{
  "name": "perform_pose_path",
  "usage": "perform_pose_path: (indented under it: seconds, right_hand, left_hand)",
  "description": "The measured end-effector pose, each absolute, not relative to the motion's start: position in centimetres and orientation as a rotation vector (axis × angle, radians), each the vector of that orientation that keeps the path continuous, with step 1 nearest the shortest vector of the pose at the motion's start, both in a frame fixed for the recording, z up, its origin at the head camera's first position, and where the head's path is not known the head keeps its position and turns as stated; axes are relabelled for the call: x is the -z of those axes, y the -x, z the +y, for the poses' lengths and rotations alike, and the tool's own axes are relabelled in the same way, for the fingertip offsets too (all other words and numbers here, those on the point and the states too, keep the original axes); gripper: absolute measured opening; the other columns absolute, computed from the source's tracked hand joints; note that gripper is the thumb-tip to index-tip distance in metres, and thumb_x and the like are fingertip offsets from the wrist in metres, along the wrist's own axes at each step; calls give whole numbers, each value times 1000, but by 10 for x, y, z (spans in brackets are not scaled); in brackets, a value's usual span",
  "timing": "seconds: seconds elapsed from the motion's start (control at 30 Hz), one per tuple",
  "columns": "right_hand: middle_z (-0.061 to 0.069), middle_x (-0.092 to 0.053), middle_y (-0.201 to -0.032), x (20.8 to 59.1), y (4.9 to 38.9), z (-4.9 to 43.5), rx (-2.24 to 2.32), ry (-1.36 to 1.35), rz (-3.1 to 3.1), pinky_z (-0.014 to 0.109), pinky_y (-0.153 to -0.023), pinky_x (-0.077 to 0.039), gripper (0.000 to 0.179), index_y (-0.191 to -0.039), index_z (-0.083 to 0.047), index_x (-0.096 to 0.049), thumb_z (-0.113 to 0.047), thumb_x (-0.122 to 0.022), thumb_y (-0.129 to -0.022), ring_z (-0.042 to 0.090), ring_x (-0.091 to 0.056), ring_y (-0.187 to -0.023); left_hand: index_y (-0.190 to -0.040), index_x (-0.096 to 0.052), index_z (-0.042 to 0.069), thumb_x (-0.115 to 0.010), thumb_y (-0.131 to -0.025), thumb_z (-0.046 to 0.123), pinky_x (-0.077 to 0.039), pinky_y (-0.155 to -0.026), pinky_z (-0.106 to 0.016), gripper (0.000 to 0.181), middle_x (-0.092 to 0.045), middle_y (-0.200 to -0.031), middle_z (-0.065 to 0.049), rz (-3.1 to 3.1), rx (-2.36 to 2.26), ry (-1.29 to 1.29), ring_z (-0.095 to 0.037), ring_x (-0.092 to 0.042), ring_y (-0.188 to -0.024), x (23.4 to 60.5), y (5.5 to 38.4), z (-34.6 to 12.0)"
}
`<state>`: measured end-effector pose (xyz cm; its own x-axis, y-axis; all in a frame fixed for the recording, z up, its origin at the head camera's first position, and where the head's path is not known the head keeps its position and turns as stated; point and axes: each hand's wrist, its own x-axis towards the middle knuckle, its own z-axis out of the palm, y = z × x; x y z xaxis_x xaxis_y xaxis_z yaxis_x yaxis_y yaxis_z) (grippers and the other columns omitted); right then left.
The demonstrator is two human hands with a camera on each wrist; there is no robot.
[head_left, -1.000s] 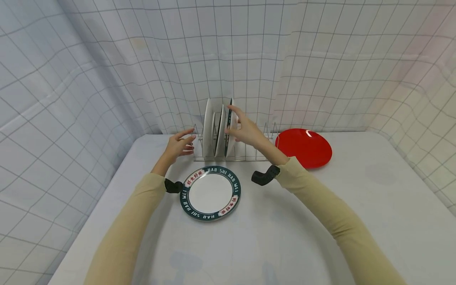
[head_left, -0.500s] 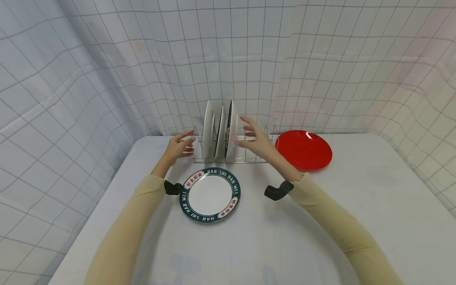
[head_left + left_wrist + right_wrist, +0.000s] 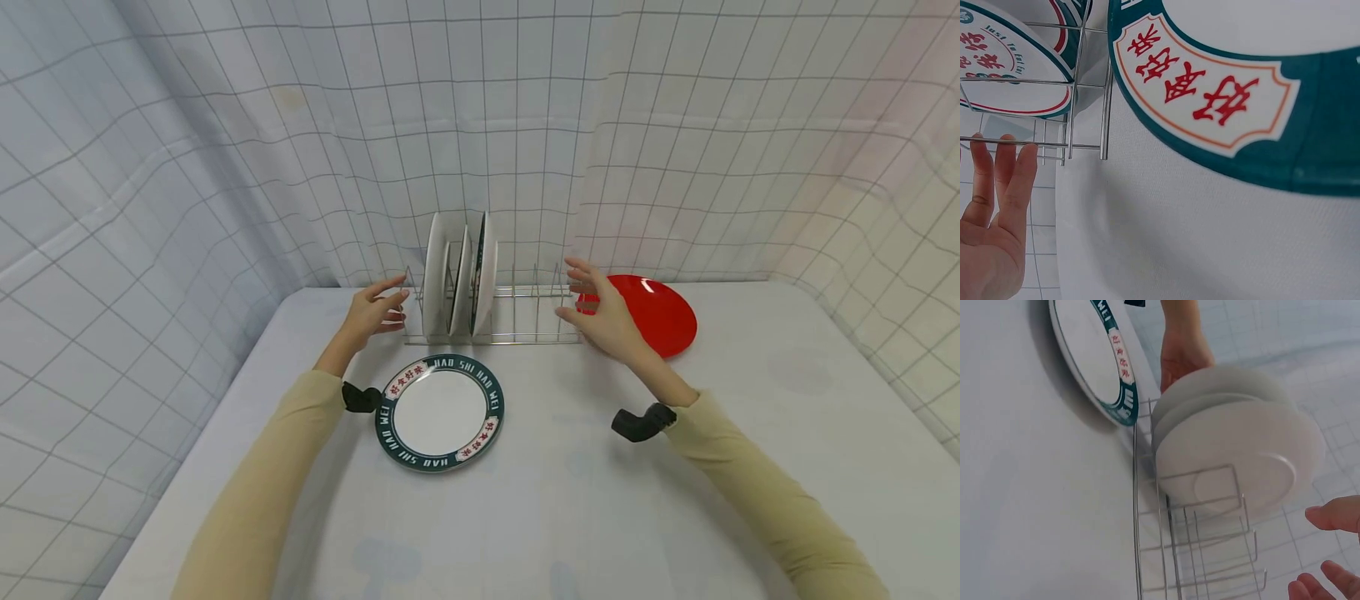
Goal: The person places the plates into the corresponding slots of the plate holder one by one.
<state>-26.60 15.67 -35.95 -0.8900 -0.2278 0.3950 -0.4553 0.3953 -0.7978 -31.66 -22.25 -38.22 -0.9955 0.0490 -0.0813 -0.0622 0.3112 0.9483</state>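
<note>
A wire dish rack (image 3: 525,340) at the back holds several plates on edge in its left half, the outermost a white-backed plate (image 3: 487,279). My left hand (image 3: 367,315) is at the rack's left end; in the left wrist view its fingertips (image 3: 1025,153) touch a rack wire, the fingers fairly straight. My right hand (image 3: 611,321) hovers by the rack's right end with thumb and fingers spread and nothing between them. It overlaps the left side of a red plate (image 3: 663,312) in the head view. A green-rimmed plate with lettering (image 3: 441,412) lies flat in front of the rack.
A white cloth-covered table (image 3: 525,500) bears everything. White grid-patterned curtains (image 3: 525,125) hang close behind the rack and at both sides. Each wrist wears a black mount, the right one (image 3: 643,422) above the table.
My right hand has let go of the outermost racked plate and moved right, towards the red plate. The racked plates stay upright. My left hand holds its place at the rack's end.
</note>
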Motion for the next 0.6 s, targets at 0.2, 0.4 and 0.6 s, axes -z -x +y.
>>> perform_pose_path:
  seconds: [0.2,0.4,0.6]
  right_hand:
    - [23,-46,-139,369,261,197,-1496,-494,-2411,48,-97,-52,65,-145,-6,-35,-2,-67,-88,42,-51,-120]
    - [32,-45,-134,373,251,234,-1482,-416,-2363,18,-90,-53,62,-142,5,-35,6,-64,-87,40,-53,-113]
    - [29,-49,-130,402,266,282,-1400,-342,-2342,1,-79,-46,64,-142,-3,-38,3,-67,-86,4,-56,-96]
  left_hand:
    - [-149,-37,12,-52,-100,23,-58,-88,-38,52,-51,-108,-18,2435,-1793,12,-6,-61,-73,362,301,-214]
    - [-148,-38,12,-52,-100,23,-56,-92,-42,52,-51,-105,-16,2429,-1799,20,-9,-62,-77,358,298,-213]
    - [-148,-38,11,-51,-100,22,-50,-98,-50,51,-52,-96,-7,2421,-1805,21,-18,-63,-85,357,297,-210]
